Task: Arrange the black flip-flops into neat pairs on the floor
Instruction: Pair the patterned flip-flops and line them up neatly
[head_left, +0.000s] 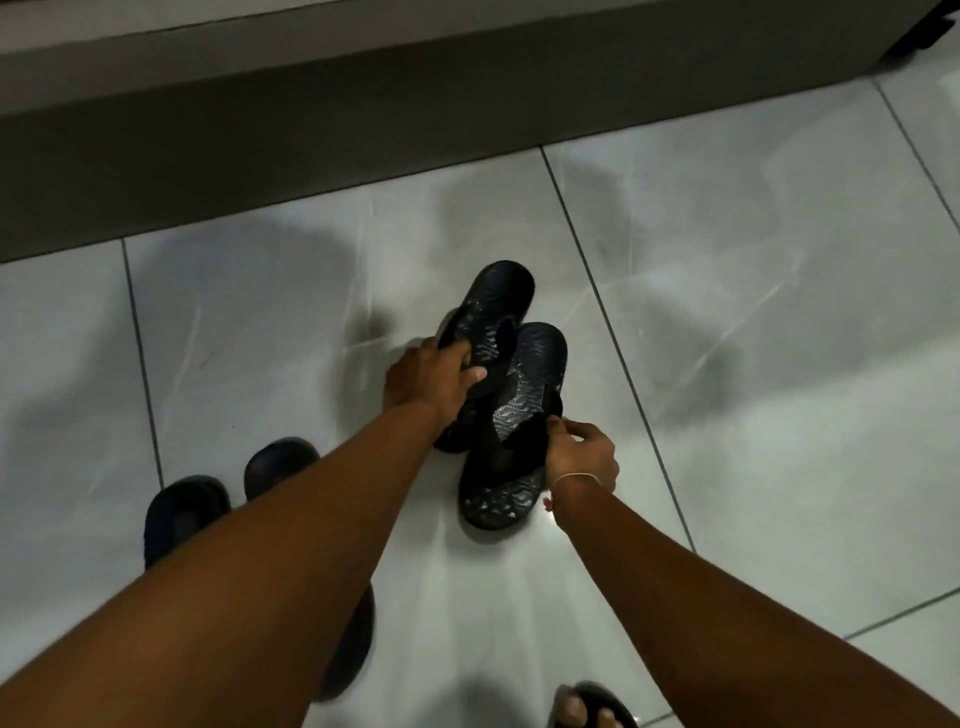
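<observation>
Two bare hands gripping two black flip-flops over a pale tiled floor.

The glossy grey-white tiled floor (753, 291) with dark grout lines fills the view, bounded at the top by a dark recessed base under a pale ledge (260, 156). At centre, two black textured rubber flip-flops lie side by side and overlapping, toes pointing away: the far flip-flop (496, 301) sits slightly left, the near flip-flop (511, 467) slightly right. At lower left, a second pair of plain black slippers (182, 512) stands on the floor, partly hidden behind the left forearm. The left hand (428, 379) is closed around the strap of the far flip-flop, fingers curled over it. The right hand (582, 457), with a thin bracelet (574, 477) at the wrist, pinches the strap of the near flip-flop between thumb and fingertips. A foot in a black sandal (587, 706) shows at the bottom edge.
</observation>
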